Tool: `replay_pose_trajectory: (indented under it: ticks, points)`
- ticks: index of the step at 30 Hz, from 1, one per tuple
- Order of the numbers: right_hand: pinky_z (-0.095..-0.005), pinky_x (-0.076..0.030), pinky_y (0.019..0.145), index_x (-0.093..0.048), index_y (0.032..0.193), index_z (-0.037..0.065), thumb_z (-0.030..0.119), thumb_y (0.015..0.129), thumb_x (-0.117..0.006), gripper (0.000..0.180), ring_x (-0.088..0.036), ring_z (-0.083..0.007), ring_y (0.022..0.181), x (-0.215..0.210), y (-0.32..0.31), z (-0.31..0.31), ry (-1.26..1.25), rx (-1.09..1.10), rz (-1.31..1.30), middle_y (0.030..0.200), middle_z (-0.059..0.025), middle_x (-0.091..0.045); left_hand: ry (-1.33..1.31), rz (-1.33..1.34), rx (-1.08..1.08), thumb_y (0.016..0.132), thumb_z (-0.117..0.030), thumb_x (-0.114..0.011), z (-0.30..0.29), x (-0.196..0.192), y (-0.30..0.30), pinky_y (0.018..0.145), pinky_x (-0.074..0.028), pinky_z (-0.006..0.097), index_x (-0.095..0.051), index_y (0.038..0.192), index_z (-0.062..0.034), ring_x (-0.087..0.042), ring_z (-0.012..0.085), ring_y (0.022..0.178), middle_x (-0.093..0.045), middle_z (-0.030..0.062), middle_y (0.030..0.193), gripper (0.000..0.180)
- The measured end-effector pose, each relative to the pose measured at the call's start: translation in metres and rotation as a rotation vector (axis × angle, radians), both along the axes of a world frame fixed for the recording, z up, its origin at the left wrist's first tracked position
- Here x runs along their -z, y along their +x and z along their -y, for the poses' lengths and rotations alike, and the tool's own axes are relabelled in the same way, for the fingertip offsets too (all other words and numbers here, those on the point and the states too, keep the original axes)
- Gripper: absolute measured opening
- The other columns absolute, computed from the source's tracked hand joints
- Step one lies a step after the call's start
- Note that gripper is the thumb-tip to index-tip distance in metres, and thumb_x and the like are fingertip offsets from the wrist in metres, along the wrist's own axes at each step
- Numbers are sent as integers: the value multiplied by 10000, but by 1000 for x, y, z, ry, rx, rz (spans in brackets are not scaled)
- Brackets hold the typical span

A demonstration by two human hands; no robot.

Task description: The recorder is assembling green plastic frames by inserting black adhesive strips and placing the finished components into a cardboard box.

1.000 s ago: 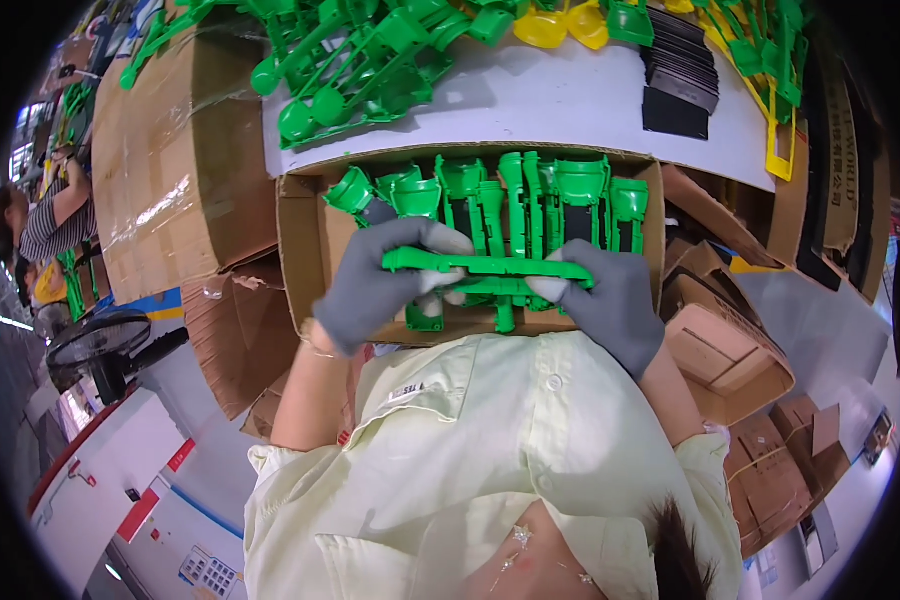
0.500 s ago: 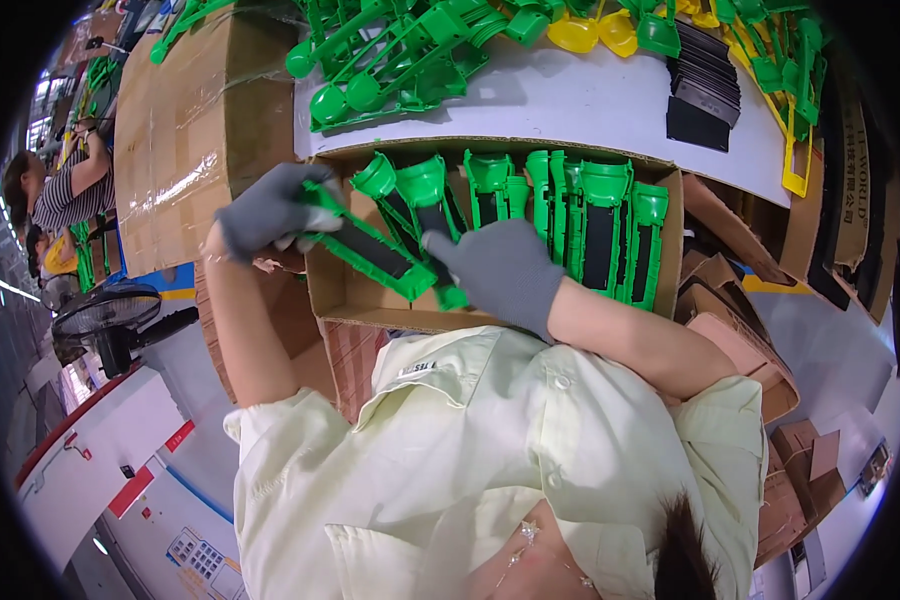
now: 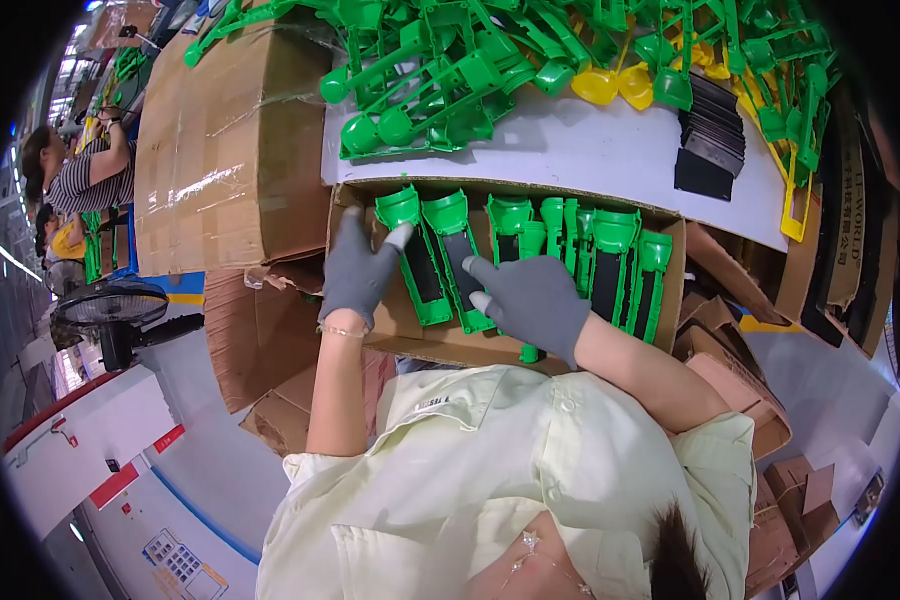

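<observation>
head view | two green parts [image 3: 420, 262] with black inlays [image 3: 458, 250], slanting side by side in carton [image 3: 394, 308] | left grip [image 3: 358, 268]: spread open, thumb at leftmost | right grip [image 3: 535, 298]: fingertips at its neighbour, closure unclear

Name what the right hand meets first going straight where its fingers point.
The right hand would likely meet the second green piece from the left in the box; they may already touch.

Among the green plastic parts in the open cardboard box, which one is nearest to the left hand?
The leftmost green part: the left hand has its thumb by this part's upper end. All others lie farther to the right.
</observation>
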State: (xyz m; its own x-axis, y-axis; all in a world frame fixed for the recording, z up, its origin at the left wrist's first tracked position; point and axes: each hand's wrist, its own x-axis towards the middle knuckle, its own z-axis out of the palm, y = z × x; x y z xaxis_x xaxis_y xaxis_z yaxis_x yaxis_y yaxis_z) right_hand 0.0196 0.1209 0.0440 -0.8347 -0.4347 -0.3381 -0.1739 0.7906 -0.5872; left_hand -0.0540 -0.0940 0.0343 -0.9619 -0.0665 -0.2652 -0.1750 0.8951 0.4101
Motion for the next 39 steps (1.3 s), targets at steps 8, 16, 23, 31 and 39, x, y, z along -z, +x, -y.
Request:
replay_pose_trajectory:
  ticks: [8, 16, 23, 31, 39]
  points:
    - [-427, -454, 545, -527, 1129, 120, 332, 869, -542, 336, -615, -289, 638, -18, 16, -5, -64, -62, 22, 705, -101, -612, 168, 316, 313, 794, -360, -651, -33, -11, 12, 869, -448, 406, -504, 1201, -89, -586, 344, 1013, -615, 176, 1094, 511]
    - [-218, -463, 645, -644, 1084, 91, 168, 820, -651, 275, -560, -67, 688, -33, 21, -144, -181, 766, -309, 867, -55, -668, 219, -190, 346, 759, -265, -736, -9, -31, -33, 770, -502, 344, -579, 1142, -55, -639, 233, 884, -623, 150, 1040, 464]
    - [-257, -477, 645, -634, 1036, 107, 97, 819, -616, 218, -600, -128, 701, -12, 19, -241, 141, 793, -385, 930, -33, -612, -58, -621, 708, 709, -211, -745, -46, -24, -107, 886, -443, 373, -547, 1151, -72, -511, 302, 1060, -560, 125, 1121, 504]
    - [-325, -503, 721, -594, 1092, 147, 122, 766, -635, 330, -607, -230, 866, -2, -3, -237, 215, 422, -543, 1073, -15, -576, 232, -781, 701, 753, -95, -666, -41, -27, -107, 929, -433, 389, -517, 1193, -33, -514, 330, 1105, -547, 155, 1177, 468]
    - [-355, -483, 679, -612, 947, 124, 146, 726, -646, 224, -570, -267, 852, -2, -16, -230, 300, 358, -342, 848, -72, -540, 1052, -301, 155, 878, -14, -550, -63, -55, -46, 649, -501, 225, -560, 1110, 18, -624, 174, 856, -615, 118, 1060, 234]
